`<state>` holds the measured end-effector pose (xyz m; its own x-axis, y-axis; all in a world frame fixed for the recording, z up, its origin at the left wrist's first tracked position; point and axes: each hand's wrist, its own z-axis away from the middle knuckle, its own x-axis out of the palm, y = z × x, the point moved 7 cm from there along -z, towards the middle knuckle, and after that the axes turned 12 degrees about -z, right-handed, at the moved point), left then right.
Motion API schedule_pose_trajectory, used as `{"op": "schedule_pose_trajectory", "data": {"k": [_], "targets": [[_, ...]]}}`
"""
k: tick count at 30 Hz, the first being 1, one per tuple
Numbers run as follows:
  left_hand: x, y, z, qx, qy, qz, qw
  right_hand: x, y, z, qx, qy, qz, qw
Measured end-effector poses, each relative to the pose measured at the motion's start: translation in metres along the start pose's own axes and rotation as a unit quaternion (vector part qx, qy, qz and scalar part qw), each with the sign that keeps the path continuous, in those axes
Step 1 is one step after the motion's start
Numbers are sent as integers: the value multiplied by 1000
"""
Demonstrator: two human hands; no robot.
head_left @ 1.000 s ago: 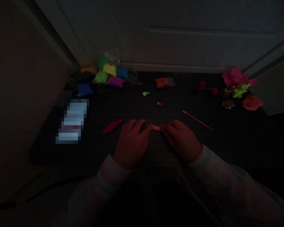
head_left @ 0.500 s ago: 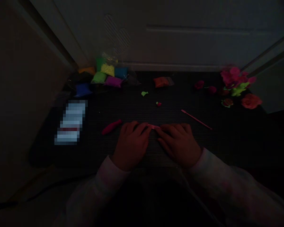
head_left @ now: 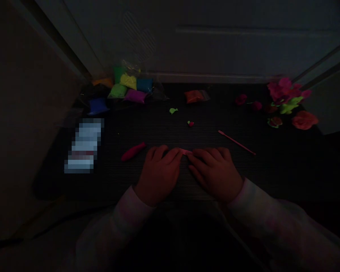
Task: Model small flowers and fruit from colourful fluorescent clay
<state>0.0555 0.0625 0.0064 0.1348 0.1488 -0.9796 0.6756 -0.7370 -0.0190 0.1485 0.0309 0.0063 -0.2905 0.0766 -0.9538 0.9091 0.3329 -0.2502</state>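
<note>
Between my fingertips, low over the dark table, is a short strip of pink modelling clay (head_left: 185,152). My left hand (head_left: 160,172) grips its left end, fingers closed. At the other end my right hand (head_left: 215,172) has its fingers pressed together on the clay. A magenta clay tool (head_left: 133,151) with a thick body lies just left of my left hand. To the right of my right hand rests a thin pink modelling stick (head_left: 237,142). Beyond the hands sit a tiny red and green clay piece (head_left: 190,123) and a light green clay bit (head_left: 173,110).
Bags of coloured clay (head_left: 128,82) are heaped at the back left. An orange clay bag (head_left: 195,96) lies at the back middle. A pixelated lit screen (head_left: 83,145) is on the left. Clay flowers (head_left: 289,96) stand at the back right. The room is dim.
My right hand has shifted slightly and its fingers have flattened along the clay strip. Less of the strip shows between the hands. The view has moved a little.
</note>
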Motion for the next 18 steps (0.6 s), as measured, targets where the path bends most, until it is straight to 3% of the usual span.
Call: {"op": "schedule_pose_trajectory", "data": {"k": [12,18], "targets": [[1,0,-1,-1,-15,5,1000,-1,-2,-1,6,-8,5,1000],[0,-4,0,-11,11,33,999,-4,15,3,48,46,-50,997]]}}
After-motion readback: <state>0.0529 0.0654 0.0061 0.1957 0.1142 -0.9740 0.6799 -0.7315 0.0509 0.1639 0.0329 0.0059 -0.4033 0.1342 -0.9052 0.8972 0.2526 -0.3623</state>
